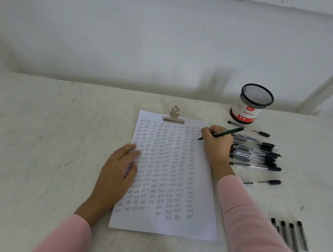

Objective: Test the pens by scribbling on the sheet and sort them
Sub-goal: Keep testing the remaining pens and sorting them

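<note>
A white sheet (202, 190) covered in rows of small scribbles lies in front of me, held by a metal clip (174, 115) at its top edge. My right hand (216, 144) grips a dark pen (225, 133) with its tip on the sheet's upper right part. My left hand (118, 174) rests flat on the sheet's left edge, fingers straight. A heap of pens (260, 155) lies just right of my right hand. One single pen (264, 182) lies apart below the heap. Several more pens (291, 235) lie in a row at the lower right.
A black mesh pen pot (249, 104) with a red and white label stands at the back right. Two short pens lie in front of it. The white table (48, 145) meets a white wall behind, and a white post slants at the far right.
</note>
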